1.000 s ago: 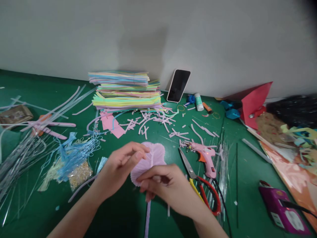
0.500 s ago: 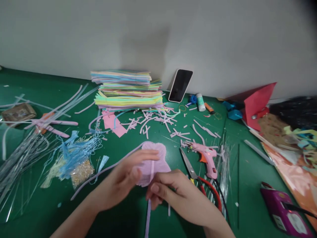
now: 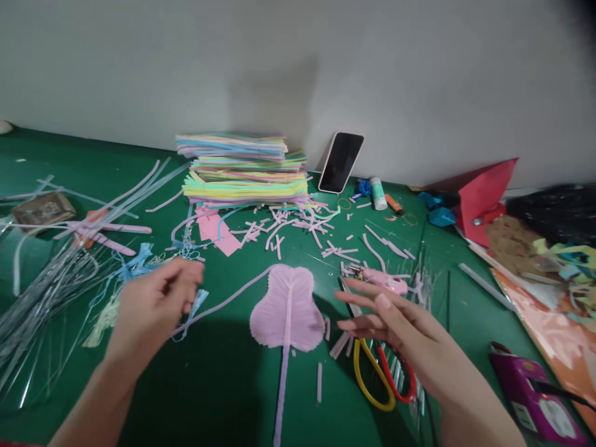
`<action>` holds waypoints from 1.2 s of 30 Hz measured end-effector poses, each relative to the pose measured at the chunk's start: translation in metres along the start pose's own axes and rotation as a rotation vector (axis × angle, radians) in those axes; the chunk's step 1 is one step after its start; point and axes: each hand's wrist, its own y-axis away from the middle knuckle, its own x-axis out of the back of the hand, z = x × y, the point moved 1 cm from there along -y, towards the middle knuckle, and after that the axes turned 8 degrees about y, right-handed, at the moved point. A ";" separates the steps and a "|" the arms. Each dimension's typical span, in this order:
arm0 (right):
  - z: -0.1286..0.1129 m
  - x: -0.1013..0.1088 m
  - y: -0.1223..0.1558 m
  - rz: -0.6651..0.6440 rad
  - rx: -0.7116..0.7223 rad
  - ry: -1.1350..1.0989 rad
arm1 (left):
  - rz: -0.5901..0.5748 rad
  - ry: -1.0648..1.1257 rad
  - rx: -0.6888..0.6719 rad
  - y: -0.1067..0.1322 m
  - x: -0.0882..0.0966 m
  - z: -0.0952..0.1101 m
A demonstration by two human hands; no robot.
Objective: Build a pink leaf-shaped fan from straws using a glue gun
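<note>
A lilac fan-shaped piece made of pipe cleaners (image 3: 270, 310) lies flat on the green table, with a twisted lilac stem (image 3: 281, 397) running toward me. A loose lilac pipe cleaner (image 3: 233, 297) curves away from its top to the left. To the left, my left hand (image 3: 153, 304) hovers over blue tassels (image 3: 135, 264), its fingers curled together; their inner side is hidden. My right hand (image 3: 395, 323) is open, fingers spread and empty, above red-and-yellow-handled scissors (image 3: 372, 379). Its fingers partly cover a pink glue gun (image 3: 384, 279). Neither hand touches the lilac piece.
Bundles of pastel pipe cleaners (image 3: 246, 188) are stacked by the wall, beside a leaning phone (image 3: 342, 161). Short lilac offcuts (image 3: 279, 217) are scattered in front. Clear strips (image 3: 37, 304) lie at left. A purple box with a cable (image 3: 535, 391) sits at right.
Both hands have let go of the lilac piece and moved apart, the left one toward the tassels, the right one over the scissors and glue gun. The piece now lies uncovered.
</note>
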 end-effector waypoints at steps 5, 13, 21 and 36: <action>0.002 0.009 0.000 0.424 0.155 0.354 | 0.266 -0.416 -0.104 -0.018 0.034 -0.004; -0.003 -0.007 0.014 0.780 0.193 0.422 | 0.119 -0.191 -0.438 -0.015 0.005 -0.007; 0.008 -0.022 0.001 0.592 0.389 0.454 | -0.060 -0.163 -0.372 -0.007 -0.029 -0.006; 0.002 -0.063 -0.008 -0.039 0.112 -0.170 | -0.645 0.508 0.014 0.025 -0.092 0.045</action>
